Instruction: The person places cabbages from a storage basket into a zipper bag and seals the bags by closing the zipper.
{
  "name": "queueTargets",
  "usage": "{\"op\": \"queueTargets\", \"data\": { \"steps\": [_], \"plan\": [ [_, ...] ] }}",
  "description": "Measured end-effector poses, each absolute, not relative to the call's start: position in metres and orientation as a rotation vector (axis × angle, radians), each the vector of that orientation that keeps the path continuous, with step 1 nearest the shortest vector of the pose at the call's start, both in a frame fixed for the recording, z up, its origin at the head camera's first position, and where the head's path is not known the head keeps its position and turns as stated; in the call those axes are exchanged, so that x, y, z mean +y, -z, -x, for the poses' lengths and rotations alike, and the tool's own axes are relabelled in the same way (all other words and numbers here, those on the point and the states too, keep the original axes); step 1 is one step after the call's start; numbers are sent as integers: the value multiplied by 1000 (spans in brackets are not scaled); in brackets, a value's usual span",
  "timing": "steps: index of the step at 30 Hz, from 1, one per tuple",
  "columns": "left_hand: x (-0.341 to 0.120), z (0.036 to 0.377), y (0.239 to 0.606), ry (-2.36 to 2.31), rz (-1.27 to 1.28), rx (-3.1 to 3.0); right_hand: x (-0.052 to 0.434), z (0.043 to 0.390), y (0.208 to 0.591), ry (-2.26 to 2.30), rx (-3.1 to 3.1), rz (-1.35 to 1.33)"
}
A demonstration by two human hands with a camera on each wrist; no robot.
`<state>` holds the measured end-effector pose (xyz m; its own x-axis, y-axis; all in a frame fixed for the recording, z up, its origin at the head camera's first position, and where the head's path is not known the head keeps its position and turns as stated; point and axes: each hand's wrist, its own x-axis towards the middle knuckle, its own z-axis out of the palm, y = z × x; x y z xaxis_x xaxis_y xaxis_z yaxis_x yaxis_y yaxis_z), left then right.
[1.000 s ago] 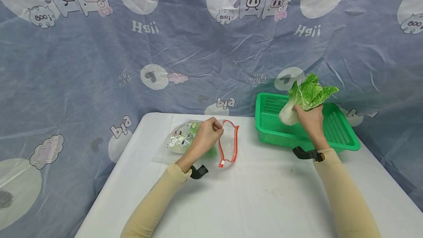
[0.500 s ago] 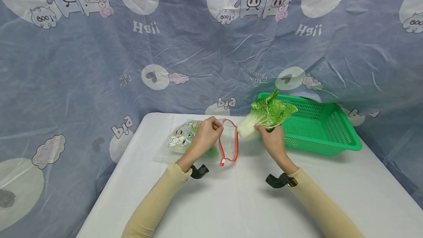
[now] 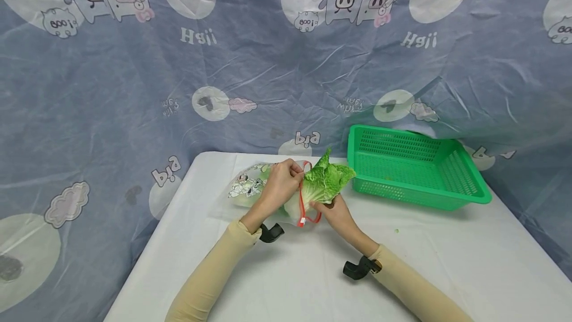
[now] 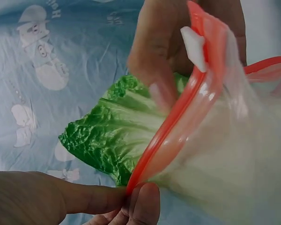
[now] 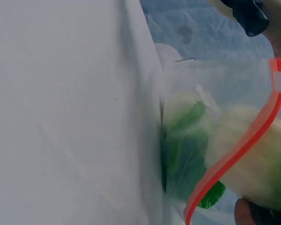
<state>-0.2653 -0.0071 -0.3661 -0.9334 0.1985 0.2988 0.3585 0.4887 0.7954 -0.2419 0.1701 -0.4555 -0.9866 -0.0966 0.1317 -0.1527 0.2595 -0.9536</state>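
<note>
the white-covered table [image 3: 313, 282] carries a green perforated plastic basket [image 3: 415, 170] standing apart to the right, and nearer the middle a clear zip bag with a red-orange seal strip [image 3: 250, 190], lying on its side with other greens already inside. to do this well, the bag's mouth should be held wide and the crinkled green-and-white cabbage leaf [image 3: 323, 183] fed in stem first, leafy end trailing. its pale stem is already past the seal; the green top pokes outside. the left hand [image 3: 279, 185] pinches the seal's upper edge between thumb and fingers, lifting it open. the right hand [image 3: 332, 210] grips the leaf, fingers curled round it, just at the bag's mouth.
</note>
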Motion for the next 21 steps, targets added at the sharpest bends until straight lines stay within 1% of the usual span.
{"op": "queueTargets", "data": {
  "steps": [5,10,13,21],
  "plan": [
    [-5,265,366,1417,511,-2560,176,241,457,-1885,-2526,-373],
    [-3,262,368,1417,504,-2597,186,240,465,-1927,-2570,-657],
    [0,259,369,1405,506,-2615,189,240,467,-1960,-2582,-769],
    [3,255,370,1361,563,-2608,185,246,464,-1939,-2707,-830]
  ]
}}
